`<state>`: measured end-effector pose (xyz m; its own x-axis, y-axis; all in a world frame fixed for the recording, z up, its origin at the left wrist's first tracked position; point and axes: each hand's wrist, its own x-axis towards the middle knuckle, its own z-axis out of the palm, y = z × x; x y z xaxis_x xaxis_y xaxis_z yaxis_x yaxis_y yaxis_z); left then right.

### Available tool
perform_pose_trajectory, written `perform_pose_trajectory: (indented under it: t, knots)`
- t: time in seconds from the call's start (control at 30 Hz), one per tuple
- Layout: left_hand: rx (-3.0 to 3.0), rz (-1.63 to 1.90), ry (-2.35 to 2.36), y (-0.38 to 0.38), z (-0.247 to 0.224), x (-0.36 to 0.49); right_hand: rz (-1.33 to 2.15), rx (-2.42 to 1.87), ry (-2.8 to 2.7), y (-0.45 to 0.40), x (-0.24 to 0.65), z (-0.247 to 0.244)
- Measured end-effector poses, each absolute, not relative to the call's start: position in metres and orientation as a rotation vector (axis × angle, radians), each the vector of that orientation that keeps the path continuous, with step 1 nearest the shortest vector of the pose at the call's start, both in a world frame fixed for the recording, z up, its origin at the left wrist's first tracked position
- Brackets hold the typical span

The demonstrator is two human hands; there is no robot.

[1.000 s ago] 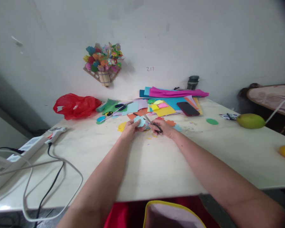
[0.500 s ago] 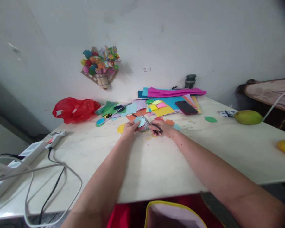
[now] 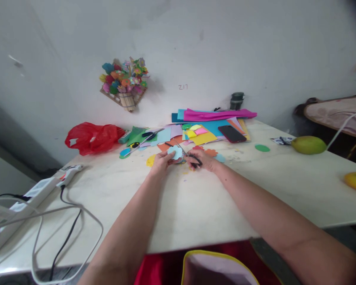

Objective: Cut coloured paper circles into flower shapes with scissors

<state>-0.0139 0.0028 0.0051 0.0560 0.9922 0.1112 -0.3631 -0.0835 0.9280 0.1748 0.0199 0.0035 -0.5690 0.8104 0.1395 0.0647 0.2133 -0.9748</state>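
Note:
Between the thumb and fingers of my left hand (image 3: 161, 162) is a light blue flower cutout (image 3: 175, 152) with a scalloped edge. My right hand (image 3: 204, 160) is closed around the black handles of a pair of scissors (image 3: 197, 161). The scissor blades point up and left, at the right side of the flower; whether they touch it I cannot tell. A yellow cutout (image 3: 150, 160) lies left of my left hand. Beyond my right hand lie an orange flower cutout (image 3: 211, 152) and a light blue piece (image 3: 220, 158). Small paper scraps are scattered beneath my hands.
Coloured sheets (image 3: 207, 136) and a dark phone (image 3: 231, 133) lie at the back. A red plastic bag (image 3: 93, 136) sits back left, a glue gun (image 3: 71, 174) and power strip (image 3: 26, 206) with loose cables nearer. On the right are a green disc (image 3: 262, 148) and a mango (image 3: 308, 145).
The light blue flower has turned to face the camera more fully in my left hand. The scissors stay in my right hand, almost unmoved. The view has shifted slightly.

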Motion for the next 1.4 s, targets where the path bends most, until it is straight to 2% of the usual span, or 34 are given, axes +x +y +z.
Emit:
perform_pose_trajectory:
  t: [0.33, 1.4]
  knots:
    - [1.12, 1.311, 0.853, 0.004, 0.004, -0.014, 1.417, -0.837, -1.846, 0.022, 0.176, 0.002]
    - [0.972, 1.533, 0.938, 0.003, 0.003, -0.002, 1.369, -0.876, -1.811, 0.016, 0.169, 0.007]
